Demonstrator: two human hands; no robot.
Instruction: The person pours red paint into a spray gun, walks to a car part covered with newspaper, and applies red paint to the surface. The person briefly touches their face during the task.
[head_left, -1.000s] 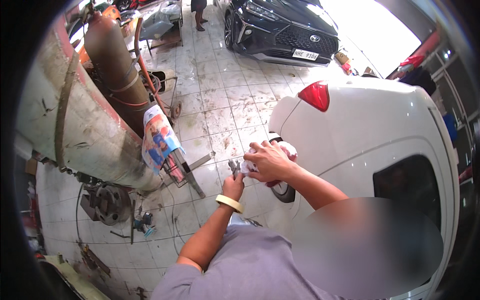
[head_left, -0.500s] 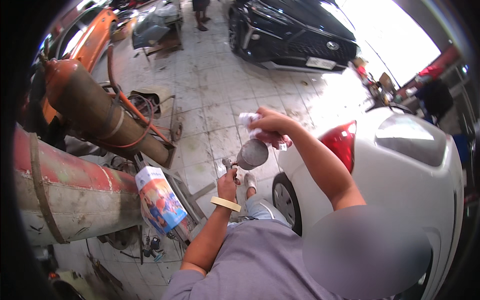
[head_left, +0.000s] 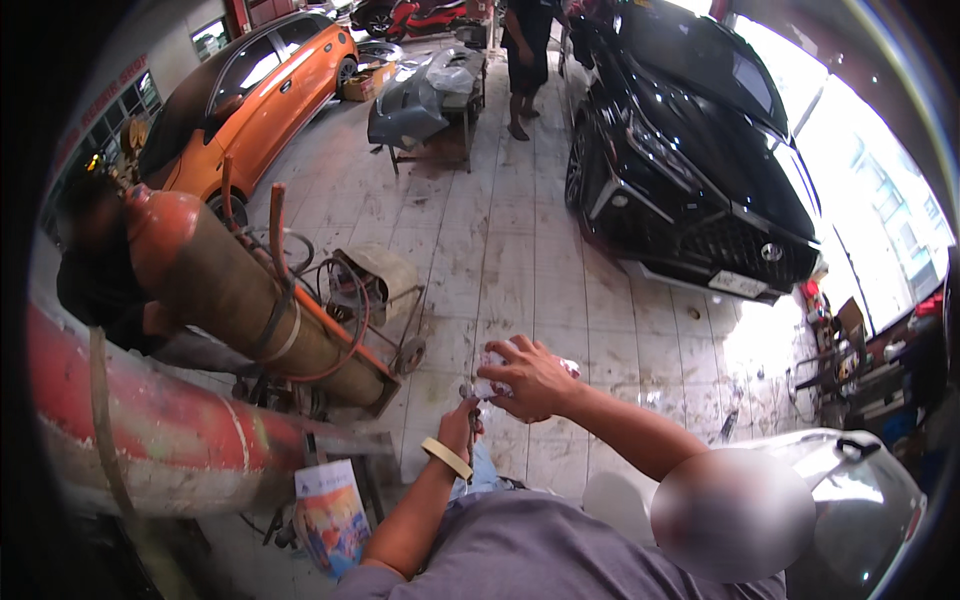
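Note:
My left hand (head_left: 457,430) is closed round the handle of a spray gun, of which a small metal part (head_left: 467,391) shows above the fingers. A pale yellow tape roll (head_left: 447,457) sits round my left wrist. Just beside it, my right hand (head_left: 532,382) grips a crumpled white rag (head_left: 492,386) with reddish marks, its fingers bent over the top. The rag and right hand are up against the gun's upper end and hide its cup.
A long red-and-grey tank (head_left: 200,440) lies at left, near a gas cylinder (head_left: 225,285) on an orange trolley. A colourful printed sheet (head_left: 330,510) hangs below. A white car (head_left: 850,490) is close at right. Beyond stand a black car (head_left: 700,190), an orange car (head_left: 260,100) and two people.
My right hand has come down and left with the rag onto the spray gun, covering the grey cup seen before. The view has tilted up, showing more of the workshop.

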